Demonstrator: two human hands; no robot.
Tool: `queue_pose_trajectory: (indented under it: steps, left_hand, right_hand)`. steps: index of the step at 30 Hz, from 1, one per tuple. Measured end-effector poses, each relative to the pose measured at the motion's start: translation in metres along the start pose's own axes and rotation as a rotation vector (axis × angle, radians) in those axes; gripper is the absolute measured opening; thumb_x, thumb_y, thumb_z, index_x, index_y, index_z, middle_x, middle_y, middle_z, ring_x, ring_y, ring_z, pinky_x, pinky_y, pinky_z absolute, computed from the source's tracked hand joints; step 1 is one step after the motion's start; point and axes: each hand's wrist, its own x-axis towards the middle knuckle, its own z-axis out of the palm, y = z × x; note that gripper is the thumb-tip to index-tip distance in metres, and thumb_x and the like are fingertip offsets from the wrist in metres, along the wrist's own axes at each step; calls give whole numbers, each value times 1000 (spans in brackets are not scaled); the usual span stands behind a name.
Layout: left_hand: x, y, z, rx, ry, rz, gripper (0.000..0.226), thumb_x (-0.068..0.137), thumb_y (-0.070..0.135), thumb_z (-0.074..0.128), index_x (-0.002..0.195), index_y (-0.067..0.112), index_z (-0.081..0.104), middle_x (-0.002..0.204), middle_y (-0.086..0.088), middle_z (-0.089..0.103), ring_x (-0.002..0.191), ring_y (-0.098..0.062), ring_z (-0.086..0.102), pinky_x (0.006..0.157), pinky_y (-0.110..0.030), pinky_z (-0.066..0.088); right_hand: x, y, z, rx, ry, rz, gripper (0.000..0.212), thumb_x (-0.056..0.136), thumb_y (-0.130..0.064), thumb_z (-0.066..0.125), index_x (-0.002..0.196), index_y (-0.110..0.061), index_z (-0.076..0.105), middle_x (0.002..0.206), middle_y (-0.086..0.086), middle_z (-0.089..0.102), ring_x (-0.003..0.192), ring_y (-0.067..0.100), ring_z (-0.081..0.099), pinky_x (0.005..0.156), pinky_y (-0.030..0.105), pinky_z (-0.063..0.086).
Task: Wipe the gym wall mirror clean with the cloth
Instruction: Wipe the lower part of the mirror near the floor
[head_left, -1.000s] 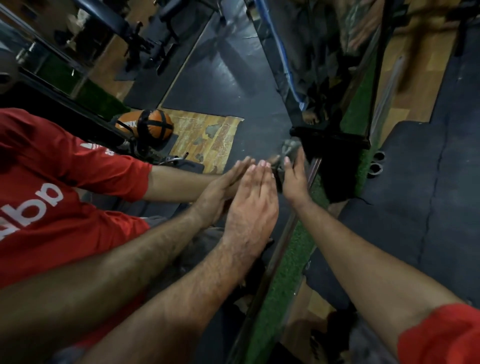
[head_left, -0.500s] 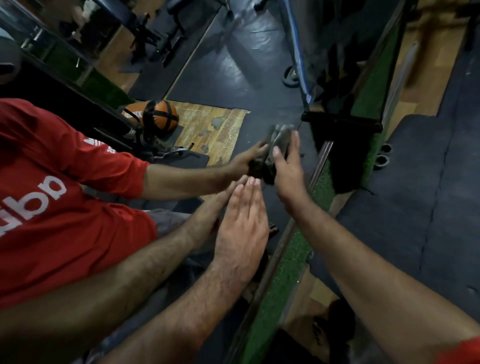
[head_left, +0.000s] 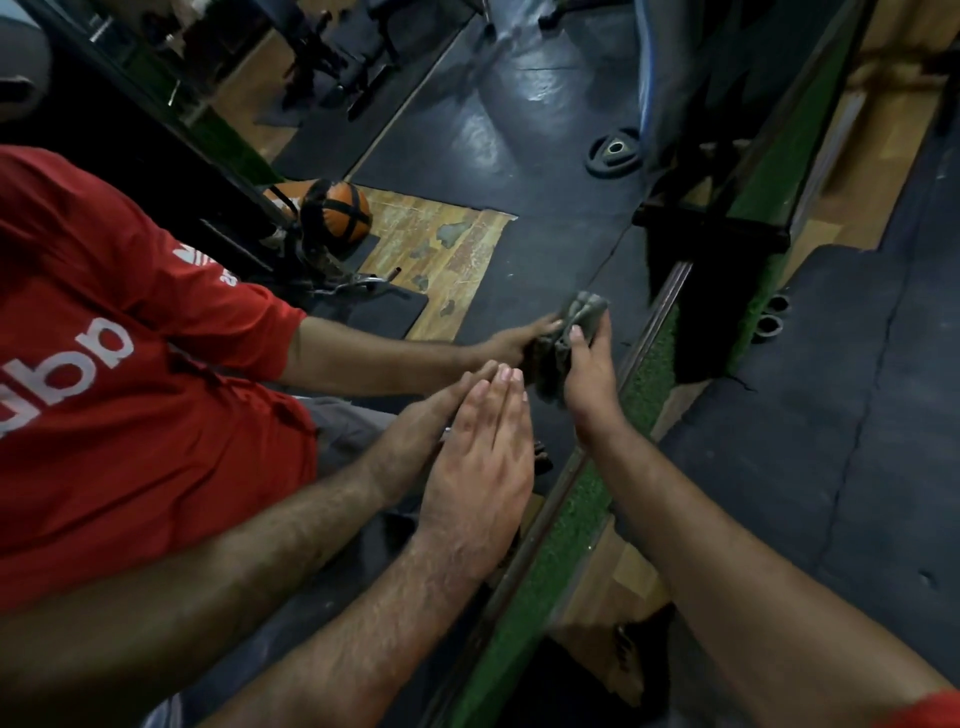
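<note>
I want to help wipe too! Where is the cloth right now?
In the head view, the grey cloth is right of centre, pressed against the mirror under the right hand, just above the flat left hand.

Gym; weight plate (head_left: 614, 151), rubber floor mats (head_left: 857, 441)

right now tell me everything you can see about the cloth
The cloth is a grey, bunched and creased rag, soft fabric by its look. The right hand presses it against the wall mirror, fingers over its near side, so only its upper folds and a dark lower edge show. It sits near the mirror's metal frame edge; its reflection meets it on the glass.
</note>
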Motion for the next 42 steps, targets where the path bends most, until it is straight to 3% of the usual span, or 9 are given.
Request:
queue_pose_trajectory:
  steps: [6,10,16,19,26,30,36,40,42]
  left_hand:
    - [-4,-4,23,89,157,12,58,101,14,17,149,-15,31,157,-35,26,150,-45,22,124,-55,4]
    - [-1,-2,28,88,216,1,56,101,14,21,148,-16,32,156,-34,30,149,-43,27,124,-54,8]
    - [-4,2,31,-23,262,-17,55,102,9,16,146,-11,41,154,-32,35,149,-43,29,125,-51,18]
    - [-16,6,19,-129,293,-78,56,102,5,12,140,-8,51,149,-28,46,145,-40,38,122,-50,29]
    - [-73,4,22,22,179,-99,60,101,10,-2,153,-14,15,163,-33,6,154,-42,4,124,-53,-7]
    - [-74,-1,27,-42,194,-68,62,101,23,22,153,-11,23,162,-31,14,154,-41,11,125,-51,-1]
    - [-116,1,33,-115,153,-48,64,99,27,30,152,-9,29,161,-29,24,153,-39,16,125,-50,5]
    - [-145,-5,39,-95,114,1,64,99,29,27,151,-9,31,159,-29,26,152,-40,19,124,-51,3]
    - [-160,-6,40,-104,132,-4,64,100,28,25,151,-10,28,159,-30,25,152,-41,17,124,-52,4]
  right_hand:
    - [-42,-9,8,-52,-111,-383,59,103,-40,47,154,-54,21,173,-9,12,161,14,9,132,48,14]
    - [-17,15,6,14,1,-23,81,91,-62,47,164,-37,23,173,-5,21,158,13,22,129,49,22]
    - [-49,16,6,-40,-110,-260,62,100,-46,49,155,-56,21,174,-5,17,160,13,16,130,43,20]
    - [-36,29,8,53,-9,65,72,93,-50,46,162,-38,26,169,-2,31,154,17,34,127,47,29]
    - [-86,44,11,-206,-108,-234,73,104,-48,43,167,-30,10,175,-4,13,160,11,14,130,36,18]
    - [-73,46,27,58,26,100,59,106,-37,44,163,-30,28,163,4,40,150,23,41,125,45,33]
    - [-119,60,41,-53,-40,-247,71,100,-43,47,164,-32,18,173,-1,19,159,15,19,129,35,22]
    - [-121,72,50,98,75,40,53,108,-30,45,160,-27,35,158,7,48,143,24,48,123,49,37]
    - [-136,61,59,46,59,-24,56,107,-31,47,161,-27,32,161,5,43,146,22,45,123,42,35]
